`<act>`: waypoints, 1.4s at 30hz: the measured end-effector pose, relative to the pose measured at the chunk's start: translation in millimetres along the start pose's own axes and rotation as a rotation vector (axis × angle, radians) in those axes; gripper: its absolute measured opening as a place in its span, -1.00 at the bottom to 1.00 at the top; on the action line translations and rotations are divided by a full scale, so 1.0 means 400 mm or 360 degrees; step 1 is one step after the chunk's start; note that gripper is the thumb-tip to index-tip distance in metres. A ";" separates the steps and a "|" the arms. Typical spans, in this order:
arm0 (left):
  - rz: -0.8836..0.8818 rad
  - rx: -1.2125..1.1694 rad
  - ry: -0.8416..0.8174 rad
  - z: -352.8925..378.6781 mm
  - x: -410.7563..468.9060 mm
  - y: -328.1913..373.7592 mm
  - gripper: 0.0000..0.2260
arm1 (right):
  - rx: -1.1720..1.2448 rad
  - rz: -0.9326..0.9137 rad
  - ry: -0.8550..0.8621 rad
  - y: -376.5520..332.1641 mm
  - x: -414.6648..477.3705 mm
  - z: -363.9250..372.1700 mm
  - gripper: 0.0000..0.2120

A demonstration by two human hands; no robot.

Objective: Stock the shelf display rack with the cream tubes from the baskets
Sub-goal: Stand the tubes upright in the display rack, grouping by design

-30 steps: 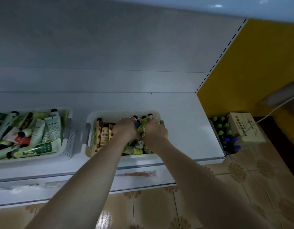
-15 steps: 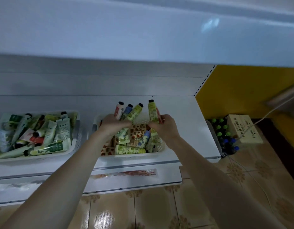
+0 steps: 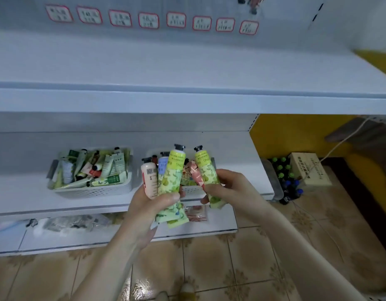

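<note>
The left hand (image 3: 153,205) has its grip curled round a fan of cream tubes, caps up: a pale pink tube (image 3: 149,179), a blue tube (image 3: 163,165) and a green floral tube (image 3: 173,177). The right hand (image 3: 229,187) pinches a second green tube (image 3: 206,170) and a coral patterned tube (image 3: 195,174), both bunches clear of the right basket (image 3: 191,190), with more tubes heaped in the left basket (image 3: 92,192). The pick-up looks done, so next, I judge, the tubes go to the upper shelf (image 3: 187,68) beneath the red-bordered labels (image 3: 148,20), each placed singly so the fan does not slip.
</note>
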State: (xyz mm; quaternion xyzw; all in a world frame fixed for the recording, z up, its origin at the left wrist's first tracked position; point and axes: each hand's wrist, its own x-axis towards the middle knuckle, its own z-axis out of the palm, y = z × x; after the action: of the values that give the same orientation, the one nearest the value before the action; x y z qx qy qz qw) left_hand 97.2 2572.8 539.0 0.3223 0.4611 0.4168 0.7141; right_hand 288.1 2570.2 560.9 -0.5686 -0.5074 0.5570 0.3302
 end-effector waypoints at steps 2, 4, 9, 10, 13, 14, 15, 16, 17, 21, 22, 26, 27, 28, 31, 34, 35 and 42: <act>0.0060 -0.0068 -0.0016 0.003 -0.035 0.041 -0.52 | 0.0097 -0.0085 0.0024 -0.051 -0.045 0.020 -0.90; 0.0141 -0.0072 -0.0007 0.011 -0.057 0.090 -0.55 | 0.0148 -0.0181 0.0086 -0.099 -0.072 0.036 -0.89; 0.0402 -0.0206 -0.0152 0.057 -0.111 0.211 -0.76 | 0.0061 -0.0368 0.0182 -0.201 -0.114 0.060 -0.89; 0.0447 -0.0231 -0.0187 0.065 -0.120 0.228 -0.77 | 0.0002 -0.0390 0.0178 -0.216 -0.119 0.063 -0.87; 0.0550 -0.0266 -0.0233 0.082 -0.139 0.266 -0.78 | -0.0163 -0.0446 0.0164 -0.256 -0.137 0.072 -0.83; 0.0575 -0.0275 -0.0246 0.087 -0.142 0.275 -0.77 | -0.0209 -0.0466 0.0163 -0.268 -0.141 0.073 -0.83; 0.0600 -0.0277 -0.0263 0.092 -0.143 0.283 -0.77 | -0.0243 -0.0482 0.0165 -0.280 -0.145 0.072 -0.83; 0.0620 -0.0270 -0.0273 0.098 -0.144 0.290 -0.77 | -0.0264 -0.0499 0.0165 -0.292 -0.147 0.070 -0.83; 0.0644 -0.0255 -0.0273 0.102 -0.143 0.296 -0.78 | -0.0271 -0.0516 0.0154 -0.303 -0.150 0.068 -0.84; 0.0753 -0.0188 -0.0242 0.124 -0.130 0.329 -0.81 | -0.0269 -0.0547 0.0169 -0.333 -0.135 0.053 -0.90; 0.0777 -0.0181 -0.0223 0.132 -0.124 0.338 -0.82 | -0.0259 -0.0567 0.0193 -0.339 -0.126 0.047 -0.90; 0.0871 -0.0212 -0.0145 0.174 -0.090 0.378 -0.80 | -0.0263 -0.0665 0.0299 -0.370 -0.074 0.013 -0.86; 0.0891 -0.0206 -0.0118 0.185 -0.079 0.389 -0.80 | -0.0277 -0.0701 0.0315 -0.380 -0.060 0.002 -0.87; 0.0906 -0.0205 -0.0080 0.197 -0.066 0.399 -0.82 | -0.0302 -0.0744 0.0331 -0.390 -0.043 -0.011 -0.88; 0.0897 -0.0257 0.0069 0.233 -0.018 0.432 -0.85 | -0.0338 -0.0847 0.0379 -0.429 0.005 -0.060 -0.86; 0.0850 -0.0324 0.0142 0.269 0.033 0.463 -0.90 | -0.0395 -0.0916 0.0377 -0.471 0.055 -0.115 -0.87; 0.0831 -0.0351 0.0159 0.282 0.049 0.474 -0.90 | -0.0412 -0.0936 0.0378 -0.482 0.074 -0.132 -0.88; 0.0735 -0.0701 0.0182 0.333 0.144 0.501 -0.78 | -0.0189 -0.0986 0.0391 -0.534 0.164 -0.195 -0.89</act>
State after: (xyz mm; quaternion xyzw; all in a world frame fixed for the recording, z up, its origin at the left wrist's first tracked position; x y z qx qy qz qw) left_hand 174.1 2703.4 734.8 0.2321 0.3137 0.6750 0.6262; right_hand 310.1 2704.2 754.9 -0.4684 -0.6441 0.3270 0.5088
